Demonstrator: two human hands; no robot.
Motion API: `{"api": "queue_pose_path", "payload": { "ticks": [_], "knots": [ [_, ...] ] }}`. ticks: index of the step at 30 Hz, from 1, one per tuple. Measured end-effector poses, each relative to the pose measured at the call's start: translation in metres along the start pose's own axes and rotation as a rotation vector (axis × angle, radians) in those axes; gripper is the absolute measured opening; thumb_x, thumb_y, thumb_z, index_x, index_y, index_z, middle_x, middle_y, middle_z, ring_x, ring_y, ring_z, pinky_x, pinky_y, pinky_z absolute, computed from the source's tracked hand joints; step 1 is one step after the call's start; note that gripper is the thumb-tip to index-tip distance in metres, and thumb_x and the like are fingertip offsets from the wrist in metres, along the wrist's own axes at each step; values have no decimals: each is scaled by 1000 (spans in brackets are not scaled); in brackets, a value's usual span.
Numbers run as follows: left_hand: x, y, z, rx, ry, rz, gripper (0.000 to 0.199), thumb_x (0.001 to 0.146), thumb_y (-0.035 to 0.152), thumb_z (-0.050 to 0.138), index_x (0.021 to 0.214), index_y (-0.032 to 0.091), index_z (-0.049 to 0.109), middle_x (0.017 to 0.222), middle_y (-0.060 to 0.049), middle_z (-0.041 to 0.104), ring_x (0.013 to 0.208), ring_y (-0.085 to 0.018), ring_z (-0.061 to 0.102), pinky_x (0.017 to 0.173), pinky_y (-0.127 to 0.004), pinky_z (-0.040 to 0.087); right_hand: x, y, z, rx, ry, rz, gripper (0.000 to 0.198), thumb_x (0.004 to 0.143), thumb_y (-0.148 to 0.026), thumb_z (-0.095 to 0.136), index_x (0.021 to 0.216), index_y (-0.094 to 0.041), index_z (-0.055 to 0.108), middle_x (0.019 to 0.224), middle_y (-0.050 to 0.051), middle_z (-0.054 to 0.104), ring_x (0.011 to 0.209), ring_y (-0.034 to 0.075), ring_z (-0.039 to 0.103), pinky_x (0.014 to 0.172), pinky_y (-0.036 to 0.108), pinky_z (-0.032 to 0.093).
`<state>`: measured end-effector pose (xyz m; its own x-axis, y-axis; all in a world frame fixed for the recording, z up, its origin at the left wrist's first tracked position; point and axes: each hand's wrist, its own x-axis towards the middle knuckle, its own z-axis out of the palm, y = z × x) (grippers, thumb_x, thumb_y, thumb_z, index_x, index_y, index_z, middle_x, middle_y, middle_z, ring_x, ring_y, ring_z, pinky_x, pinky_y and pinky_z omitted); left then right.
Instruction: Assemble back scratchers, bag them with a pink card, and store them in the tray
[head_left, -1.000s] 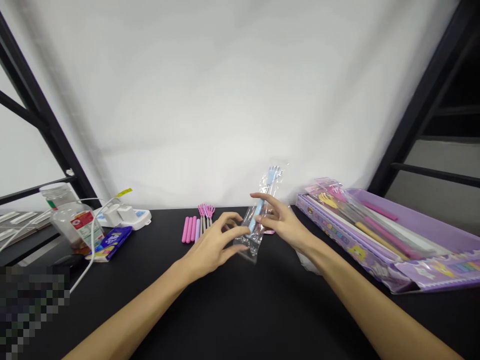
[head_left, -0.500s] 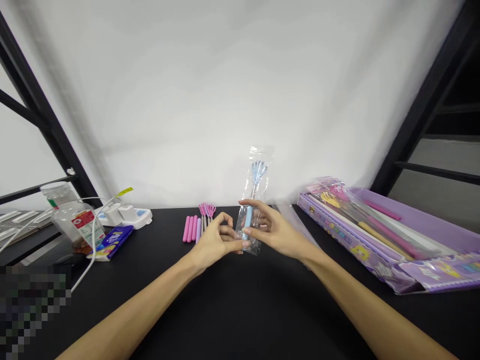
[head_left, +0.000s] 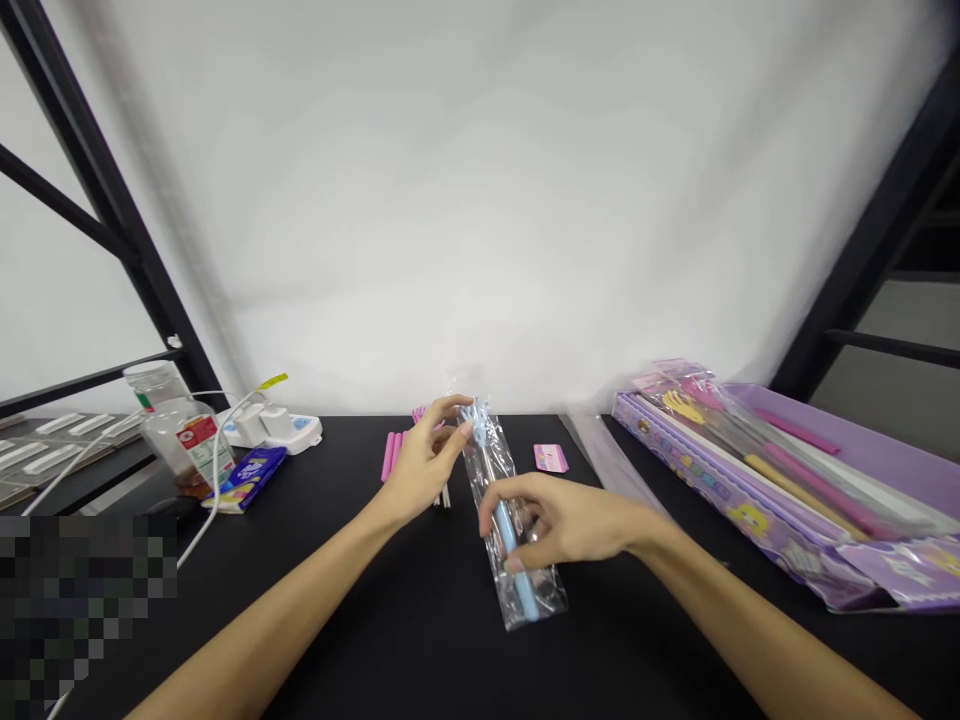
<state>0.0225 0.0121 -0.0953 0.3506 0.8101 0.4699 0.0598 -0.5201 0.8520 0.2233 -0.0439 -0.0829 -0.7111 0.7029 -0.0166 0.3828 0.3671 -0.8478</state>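
Note:
A light blue back scratcher (head_left: 528,597) with a metal shaft lies inside a clear plastic bag (head_left: 553,592), tilted, its claw end pointing away from me. My left hand (head_left: 421,468) pinches the bag beside the blue claw. Around the handle, over the plastic, curl the thumb and fingers of my right hand (head_left: 576,518). Pink handles (head_left: 390,455) and pink claws (head_left: 418,413) on metal shafts show on the black table, partly hidden behind my left hand. A small pink card (head_left: 551,458) lies beyond my right hand.
At right stands a purple display box (head_left: 694,480) with bagged back scratchers (head_left: 780,465); clear plastic sleeves (head_left: 611,460) lie beside it. At left are a plastic jar (head_left: 169,435), a purple packet (head_left: 251,480), a power strip (head_left: 300,435) and a white cable (head_left: 216,460).
The bagged back scratcher has come down and nearer to me, its lean reversed. My left hand has shifted from the handle end to the claw end. The pink card has come into view.

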Motion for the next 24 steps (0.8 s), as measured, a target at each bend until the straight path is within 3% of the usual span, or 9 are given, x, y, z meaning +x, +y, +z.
{"api": "queue_pose_path", "payload": {
  "ticks": [4, 7, 10, 12, 14, 15, 19, 21, 24],
  "knots": [
    [5, -7, -4, -23, 139, -18, 40, 86, 43, 64, 118, 21, 52, 112, -6, 61, 88, -14, 63, 75, -24, 52, 2, -1, 3, 87, -171, 90, 32, 67, -24, 79, 94, -17, 63, 79, -1, 62, 58, 8, 57, 53, 18, 47],
    [5, -10, -6, -61, 140, -60, 44, 80, 41, 71, 115, 21, 53, 107, -5, 64, 80, -13, 64, 72, -24, 52, 3, 0, 3, 138, -256, 148, 42, 62, -28, 85, 95, -17, 63, 76, -2, 64, 60, 10, 61, 57, 19, 50],
    [3, -11, -5, -152, 81, -104, 51, 76, 36, 75, 117, 20, 49, 115, -8, 63, 79, -13, 65, 73, -27, 54, -1, -2, 0, 179, -316, 225, 57, 61, -32, 86, 111, -21, 61, 70, -3, 64, 60, 12, 64, 58, 20, 52],
    [1, -13, -3, -184, 44, -120, 55, 75, 34, 76, 119, 21, 45, 120, -9, 61, 78, -12, 66, 72, -27, 55, -6, -2, -7, 249, -316, 282, 75, 62, -34, 86, 129, -28, 52, 82, -1, 66, 62, 14, 67, 59, 24, 55],
    [-1, -16, 0, -176, 13, -131, 57, 75, 33, 76, 121, 23, 43, 123, -9, 58, 76, -11, 65, 70, -27, 55, -11, 1, -18, 279, -208, 284, 81, 67, -39, 83, 137, -32, 42, 95, 2, 65, 66, 16, 69, 62, 30, 57],
    [-2, -18, 1, -167, -2, -140, 59, 75, 33, 76, 122, 24, 42, 124, -9, 57, 75, -10, 65, 68, -26, 54, -12, 5, -24, 244, -94, 262, 75, 72, -43, 78, 136, -29, 43, 96, 3, 65, 67, 17, 70, 64, 32, 57],
    [-6, -24, 8, -179, -53, -171, 58, 74, 34, 77, 117, 26, 38, 111, -3, 59, 60, -6, 60, 53, -19, 45, -15, 36, -47, -291, 514, 176, 39, 85, -50, 61, 104, -16, 63, 88, 9, 68, 83, 24, 68, 78, 40, 54],
    [-8, -25, 12, -177, -67, -156, 46, 74, 37, 76, 101, 22, 43, 100, 0, 60, 60, -6, 60, 52, -18, 42, -16, 54, -54, -566, 565, 179, 43, 80, -50, 66, 108, -17, 66, 108, 13, 68, 104, 31, 62, 94, 47, 47],
    [-9, -23, 17, -108, -89, -153, 38, 75, 42, 75, 83, 17, 47, 89, 0, 60, 64, -9, 61, 54, -19, 41, -17, 72, -56, -720, 524, 226, 63, 76, -53, 68, 127, -16, 60, 129, 15, 60, 126, 35, 48, 106, 48, 37]
  ]
}}
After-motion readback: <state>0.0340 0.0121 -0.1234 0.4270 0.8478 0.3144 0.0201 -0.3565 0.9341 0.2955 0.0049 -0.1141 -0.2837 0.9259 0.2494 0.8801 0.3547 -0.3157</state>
